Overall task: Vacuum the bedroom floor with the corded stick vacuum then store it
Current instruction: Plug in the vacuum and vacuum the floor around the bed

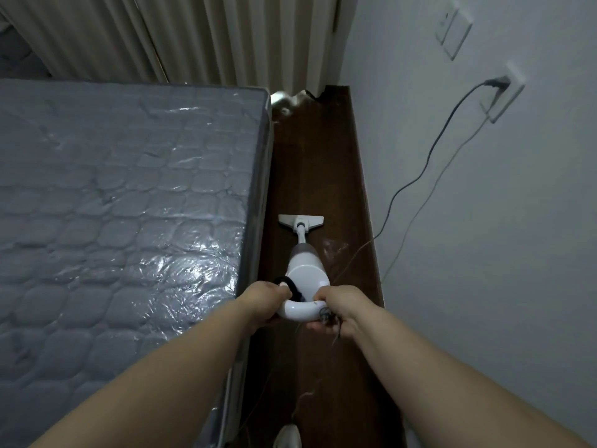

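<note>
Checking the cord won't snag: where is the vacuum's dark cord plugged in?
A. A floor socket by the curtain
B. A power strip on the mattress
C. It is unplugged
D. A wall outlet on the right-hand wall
D: the dark cord climbs the right-hand wall to a plug seated in the white wall outlet.

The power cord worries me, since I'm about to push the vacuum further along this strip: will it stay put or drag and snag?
The power cord hangs in a loose curve from the wall socket, so it is probably floppy. Its slack lies on the floor beside the vacuum, so it will likely trail and could catch the floor head.
</note>
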